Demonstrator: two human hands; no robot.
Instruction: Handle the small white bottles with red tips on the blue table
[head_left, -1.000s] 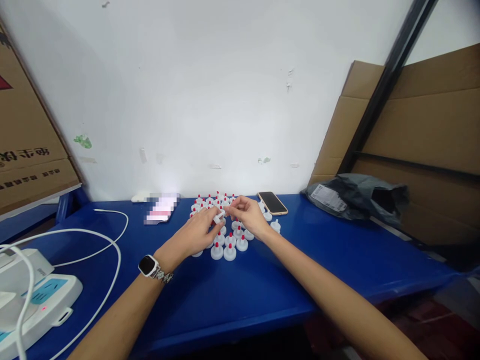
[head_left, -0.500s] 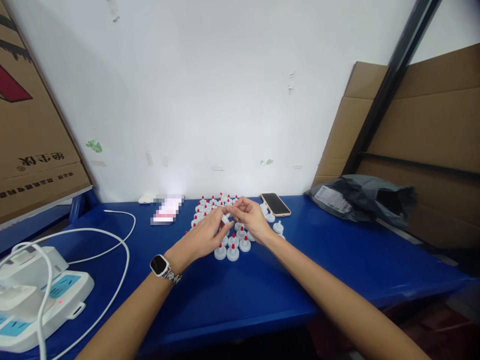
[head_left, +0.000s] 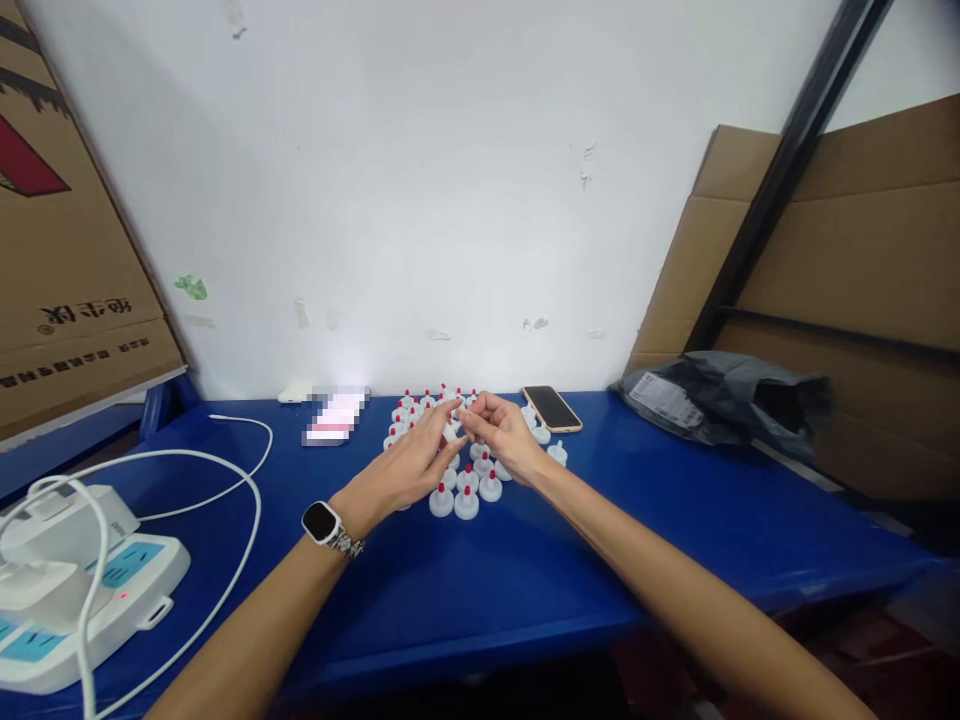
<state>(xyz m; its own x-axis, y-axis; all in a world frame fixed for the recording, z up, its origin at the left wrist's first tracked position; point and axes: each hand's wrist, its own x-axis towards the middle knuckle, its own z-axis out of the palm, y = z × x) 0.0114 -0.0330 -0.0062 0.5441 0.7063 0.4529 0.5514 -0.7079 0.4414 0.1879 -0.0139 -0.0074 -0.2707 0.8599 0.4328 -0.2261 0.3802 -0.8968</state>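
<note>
Several small white caps with red tips (head_left: 465, 493) stand in a cluster on the blue table (head_left: 480, 590). My left hand (head_left: 409, 465), a watch on its wrist, hovers over the cluster with its fingers spread, the index fingertip touching my right hand's fingertips. My right hand (head_left: 504, 436) pinches one small white cap (head_left: 451, 432) just above the cluster. The hands hide the cluster's middle rows.
A phone (head_left: 551, 408) lies right of the caps, with a dark plastic bag (head_left: 727, 395) beyond it. A white power strip (head_left: 82, 590) and cables (head_left: 225, 500) sit at the left. Cardboard boxes (head_left: 67, 250) flank both sides; a blurred pink-white item (head_left: 335, 415) lies by the wall.
My left hand's fingers have spread and let go of the cap that both hands pinched before. The view has shifted slightly.
</note>
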